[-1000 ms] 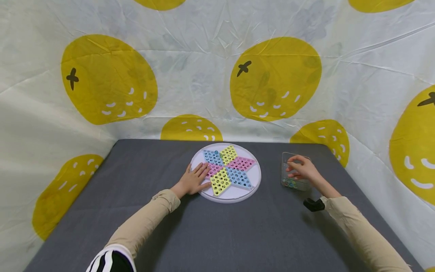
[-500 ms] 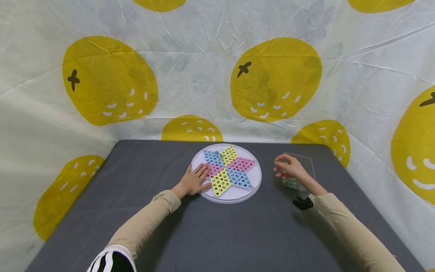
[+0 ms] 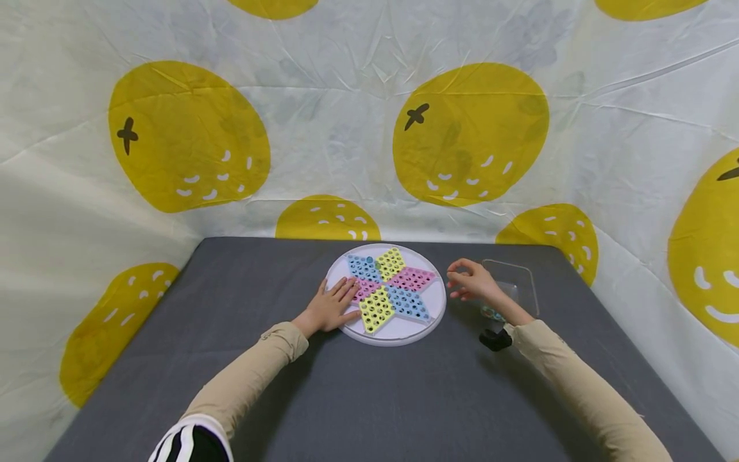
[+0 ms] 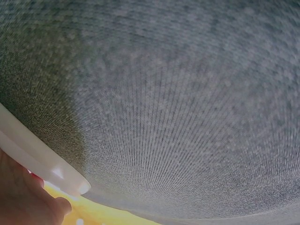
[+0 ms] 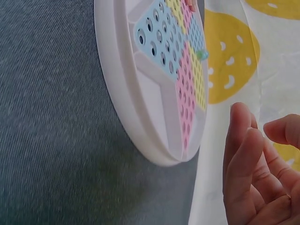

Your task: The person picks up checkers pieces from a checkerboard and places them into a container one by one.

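A round white Chinese checkers board (image 3: 414,332) lies on the table, its star of holes in blue, yellow and pink. My left hand (image 3: 327,310) rests on its left side with fingers spread; in the left wrist view, only part of that hand shows beside the white rim (image 4: 44,159). Just right of the board hovers my right hand (image 3: 472,281), fingers bent. Whether a marble sits between its fingertips cannot be made out, even in the right wrist view, where the fingers (image 5: 246,159) are bent. A blue-green marble (image 5: 202,55) stands on the board's far part.
A clear plastic box (image 3: 534,289) stands behind and right of my right hand, with several marbles (image 3: 491,313) at its near end, partly hidden by the forearm. Dark grey cloth (image 3: 392,398) covers the table. A fruit-print sheet (image 3: 340,128) hangs behind.
My right hand has moved left from above the clear box to beside the board's right edge, uncovering more of the box. The left hand has stayed put on the board.
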Demonstrator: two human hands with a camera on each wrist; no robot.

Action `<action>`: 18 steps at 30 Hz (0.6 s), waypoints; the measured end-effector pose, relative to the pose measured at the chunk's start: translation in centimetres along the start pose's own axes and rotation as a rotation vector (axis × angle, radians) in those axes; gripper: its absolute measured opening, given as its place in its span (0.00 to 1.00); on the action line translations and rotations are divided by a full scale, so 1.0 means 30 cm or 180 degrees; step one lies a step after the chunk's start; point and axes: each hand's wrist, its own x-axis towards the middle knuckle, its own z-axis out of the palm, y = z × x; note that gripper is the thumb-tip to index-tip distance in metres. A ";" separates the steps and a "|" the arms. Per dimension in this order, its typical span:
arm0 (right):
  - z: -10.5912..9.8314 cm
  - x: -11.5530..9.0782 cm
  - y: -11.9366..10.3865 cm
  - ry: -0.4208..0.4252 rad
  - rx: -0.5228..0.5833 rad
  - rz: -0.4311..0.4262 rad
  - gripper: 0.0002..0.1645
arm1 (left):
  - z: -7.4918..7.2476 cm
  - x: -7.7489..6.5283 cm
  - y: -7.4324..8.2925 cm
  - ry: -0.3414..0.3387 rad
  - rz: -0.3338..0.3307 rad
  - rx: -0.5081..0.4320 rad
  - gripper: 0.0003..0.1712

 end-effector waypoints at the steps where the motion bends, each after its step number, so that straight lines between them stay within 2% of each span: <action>1: 0.007 0.006 -0.001 -0.0005 -0.0009 -0.0010 0.20 | -0.001 -0.001 0.000 -0.0001 0.0001 0.0004 0.40; 18: 0.155 0.129 -0.050 -0.0029 -0.0118 0.0167 0.17 | -0.007 -0.004 0.001 0.0009 -0.0005 -0.0024 0.40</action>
